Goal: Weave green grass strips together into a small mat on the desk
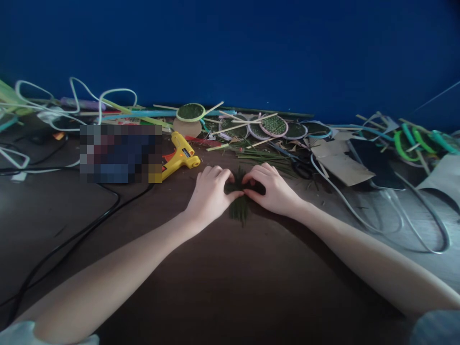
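Note:
Thin dark green leaf strips (239,211) fan out toward me at the middle of the brown table, with more strips showing beyond my fingers. My left hand (214,194) pinches them from the left, thumb and fingertips curled in. From the right, my right hand (271,189) pinches the same strips, its fingertips almost touching those of the left. The fingers partly hide the middle of the strips. A yellow glue gun (178,155) with a small orange light lies just left of my left hand.
Round rimmed woven discs (274,125), sticks and loose leaves line the blue wall. Black scissors (302,168), brown card (341,160) and a dark phone-like slab (375,165) lie right. White cables (359,220) loop there; black cables (104,215) cross the left side.

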Action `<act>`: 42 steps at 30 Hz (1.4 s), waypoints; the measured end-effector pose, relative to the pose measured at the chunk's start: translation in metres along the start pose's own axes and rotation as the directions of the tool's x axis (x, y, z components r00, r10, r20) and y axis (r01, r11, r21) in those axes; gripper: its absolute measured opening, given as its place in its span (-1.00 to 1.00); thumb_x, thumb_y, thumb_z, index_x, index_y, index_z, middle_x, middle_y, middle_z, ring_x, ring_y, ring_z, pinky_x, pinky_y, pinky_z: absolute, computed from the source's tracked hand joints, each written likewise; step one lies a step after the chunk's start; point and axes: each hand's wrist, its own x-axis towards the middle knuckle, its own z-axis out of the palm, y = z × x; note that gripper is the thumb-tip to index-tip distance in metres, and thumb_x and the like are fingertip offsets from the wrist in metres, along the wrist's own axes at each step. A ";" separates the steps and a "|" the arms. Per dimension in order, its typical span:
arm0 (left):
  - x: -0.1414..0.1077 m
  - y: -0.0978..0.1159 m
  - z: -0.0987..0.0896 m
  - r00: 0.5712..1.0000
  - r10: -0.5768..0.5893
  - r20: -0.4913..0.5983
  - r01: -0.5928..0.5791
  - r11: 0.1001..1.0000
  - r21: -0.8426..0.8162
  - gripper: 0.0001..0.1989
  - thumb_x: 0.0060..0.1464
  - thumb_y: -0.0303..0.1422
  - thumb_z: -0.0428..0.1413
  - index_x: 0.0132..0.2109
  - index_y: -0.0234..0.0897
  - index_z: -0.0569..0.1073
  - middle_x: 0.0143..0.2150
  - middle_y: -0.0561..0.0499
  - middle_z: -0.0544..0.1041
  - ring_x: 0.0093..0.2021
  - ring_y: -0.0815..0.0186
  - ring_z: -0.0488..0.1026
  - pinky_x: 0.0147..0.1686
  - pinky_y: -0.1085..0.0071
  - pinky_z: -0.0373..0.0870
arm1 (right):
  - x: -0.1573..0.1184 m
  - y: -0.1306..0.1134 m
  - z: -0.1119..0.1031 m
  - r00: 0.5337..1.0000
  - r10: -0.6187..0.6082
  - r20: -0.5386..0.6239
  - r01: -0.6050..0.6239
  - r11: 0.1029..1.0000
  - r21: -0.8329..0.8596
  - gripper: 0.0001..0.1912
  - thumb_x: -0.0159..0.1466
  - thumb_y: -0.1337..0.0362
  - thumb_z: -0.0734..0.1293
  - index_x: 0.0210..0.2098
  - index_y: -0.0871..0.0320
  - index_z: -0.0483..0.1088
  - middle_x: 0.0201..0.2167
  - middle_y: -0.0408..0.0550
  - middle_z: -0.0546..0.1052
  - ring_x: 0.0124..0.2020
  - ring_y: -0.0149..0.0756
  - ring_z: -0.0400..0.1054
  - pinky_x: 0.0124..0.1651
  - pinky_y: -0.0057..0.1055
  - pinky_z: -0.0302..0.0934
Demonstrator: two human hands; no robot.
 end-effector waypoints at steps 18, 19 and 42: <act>0.001 0.001 -0.006 0.996 -0.051 0.073 0.055 0.997 -0.045 -0.54 -0.19 -0.17 0.25 -0.19 -0.29 0.27 -0.17 -0.07 0.32 -0.11 0.09 0.24 -0.14 0.13 0.22 | -0.002 -0.003 -0.003 0.998 -0.038 -0.051 0.036 0.998 -0.053 -0.85 0.14 0.36 0.25 -0.27 0.13 0.35 -0.13 -0.01 0.40 -0.09 -0.16 0.16 -0.09 -0.18 0.06; 0.002 0.000 -0.005 0.995 -0.057 0.086 0.060 0.998 -0.033 -0.51 -0.20 -0.16 0.26 -0.18 -0.30 0.26 -0.16 -0.07 0.31 -0.10 0.09 0.24 -0.14 0.12 0.22 | -0.003 -0.003 -0.003 0.998 -0.040 -0.054 0.036 0.998 -0.056 -0.84 0.15 0.35 0.24 -0.26 0.11 0.37 -0.10 -0.01 0.39 -0.07 -0.15 0.15 -0.08 -0.17 0.05; 0.011 -0.015 -0.025 0.983 0.101 0.151 -0.106 0.994 0.029 -0.76 -0.08 -0.36 0.22 -0.31 -0.28 0.30 -0.29 0.02 0.36 -0.21 0.21 0.30 -0.19 0.27 0.23 | 0.000 -0.002 0.000 0.998 0.050 -0.046 -0.052 0.998 -0.034 -0.85 0.09 0.27 0.30 -0.31 0.11 0.31 -0.11 0.00 0.37 -0.05 -0.11 0.13 -0.07 -0.13 0.05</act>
